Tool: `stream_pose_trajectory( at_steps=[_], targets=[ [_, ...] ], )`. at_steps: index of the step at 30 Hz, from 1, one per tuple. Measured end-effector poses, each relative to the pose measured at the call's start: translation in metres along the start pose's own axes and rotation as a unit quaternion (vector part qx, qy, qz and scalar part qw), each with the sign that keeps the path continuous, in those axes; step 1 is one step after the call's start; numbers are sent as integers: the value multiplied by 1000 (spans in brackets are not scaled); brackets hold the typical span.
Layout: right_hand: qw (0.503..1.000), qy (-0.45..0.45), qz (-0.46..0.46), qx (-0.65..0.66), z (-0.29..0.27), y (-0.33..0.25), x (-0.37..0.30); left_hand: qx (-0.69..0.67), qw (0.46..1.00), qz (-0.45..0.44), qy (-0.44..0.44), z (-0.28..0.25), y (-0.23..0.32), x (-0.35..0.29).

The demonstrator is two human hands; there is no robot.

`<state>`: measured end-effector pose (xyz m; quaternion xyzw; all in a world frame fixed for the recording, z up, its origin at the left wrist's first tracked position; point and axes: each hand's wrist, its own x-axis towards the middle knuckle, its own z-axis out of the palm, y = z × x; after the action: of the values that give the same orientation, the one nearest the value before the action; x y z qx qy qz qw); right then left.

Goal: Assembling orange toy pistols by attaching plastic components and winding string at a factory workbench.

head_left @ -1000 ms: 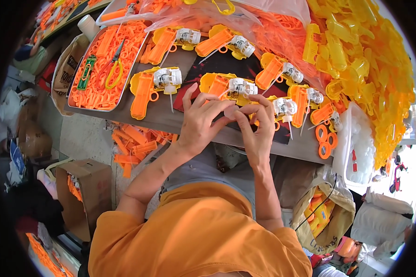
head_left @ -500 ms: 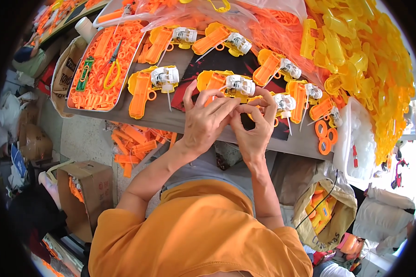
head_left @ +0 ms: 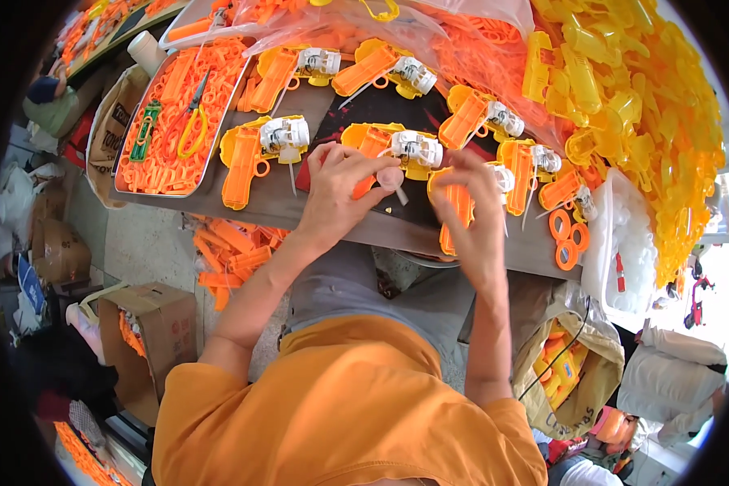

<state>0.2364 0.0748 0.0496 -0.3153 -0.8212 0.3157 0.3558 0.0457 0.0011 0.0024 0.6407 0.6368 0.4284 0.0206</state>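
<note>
Between the thumb and fingertips of my left hand [head_left: 336, 190] is a small translucent round piece with a short stem [head_left: 390, 178]. My right hand [head_left: 476, 223] is apart from it, fingers spread and partly blurred, over an orange-and-yellow toy gun half [head_left: 455, 198]. Just beyond my left fingertips lies another toy gun half [head_left: 416, 149] with a white mechanism in its shell. A further toy gun half [head_left: 243, 166] sits left of my hands, and several more lie behind and to the right. A tiny yellowish bit [head_left: 389, 210] rests on the table between my hands.
At the left, a metal tray [head_left: 211, 174] of orange parts holds yellow-handled scissors [head_left: 193, 121] and a green tool [head_left: 145, 131]. Orange rings [head_left: 567, 240] and a white tub [head_left: 603, 271] of clear pieces are at the right. Yellow shells [head_left: 616, 89] are heaped at back right.
My hands have drawn apart: the right moved right with its fingers spreading, the left slightly left. The translucent piece now shows in my left fingers.
</note>
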Motion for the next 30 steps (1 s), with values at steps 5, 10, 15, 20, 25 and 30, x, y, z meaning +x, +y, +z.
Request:
stream_pose_trajectory(
  at_steps=[5,10,15,20,25,30],
  targets=[
    [976,-95,-27,-192,11,16,57,-50,998,-28,-34,-8,6,-8],
    [960,-169,-11,-222,24,38,80,-109,991,-52,-60,-14,6,-11],
    [969,-188,-12,-157,34,46,90,-98,995,-23,-11,-10,-3,-2],
    [966,-213,58,-132,46,50,103,14,992,124,18,9,-18,26],
    [970,-224,39,-82,44,52,102,50,987,149,-12,13,-27,23],
    [977,-183,-35,-104,46,57,98,116,976,186,-16,15,-28,18]
  ],
)
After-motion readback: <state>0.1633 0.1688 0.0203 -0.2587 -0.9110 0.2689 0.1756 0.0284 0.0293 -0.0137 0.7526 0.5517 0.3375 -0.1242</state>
